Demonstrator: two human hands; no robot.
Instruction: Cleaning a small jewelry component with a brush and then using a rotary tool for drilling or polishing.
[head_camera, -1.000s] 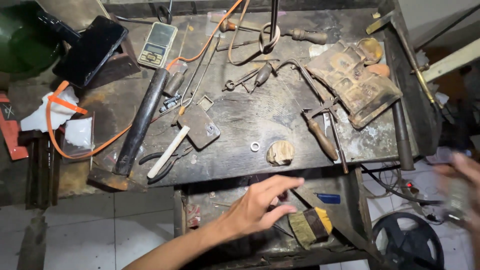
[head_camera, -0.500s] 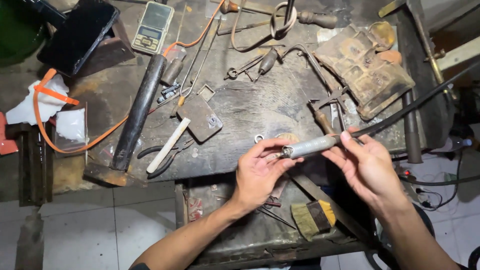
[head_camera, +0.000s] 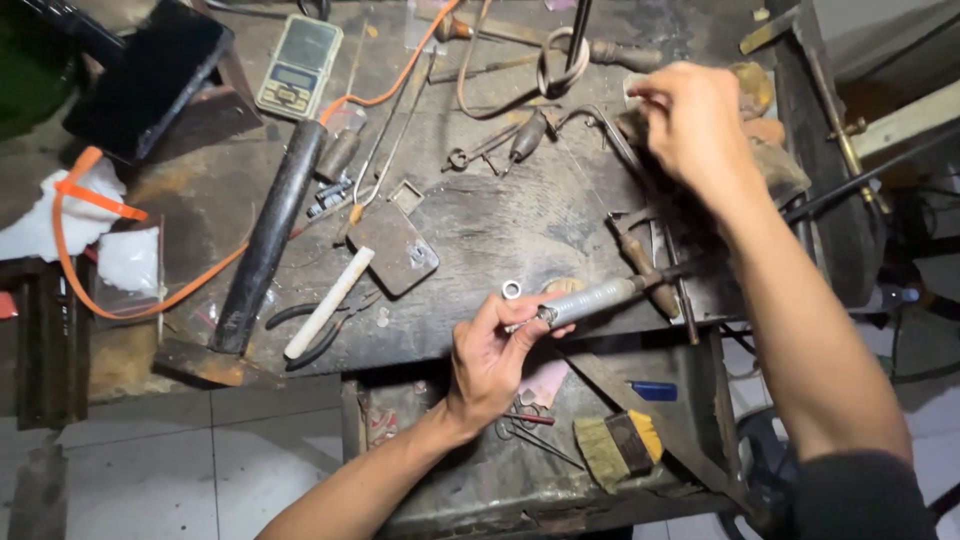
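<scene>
The left hand (head_camera: 490, 355) grips a silver handpiece (head_camera: 590, 300) near its tip, fingers (head_camera: 520, 325) closed around it at the front edge of the table (head_camera: 480, 230). A dark cable (head_camera: 830, 195) runs from the handpiece's rear end off to the right. A small metal ring (head_camera: 511, 290) lies on the table just beside the thumb.

The right hand (head_camera: 690, 125) reaches to the far right part of the table, fingers pinched together above a worn block (head_camera: 775, 165); what they hold, if anything, I cannot tell.

Left of the handpiece lie a hammer (head_camera: 265, 235), a white stick (head_camera: 328, 303), pliers (head_camera: 320, 330) and a pocket scale (head_camera: 299, 67). A brush (head_camera: 620, 448) rests on the shelf below.
</scene>
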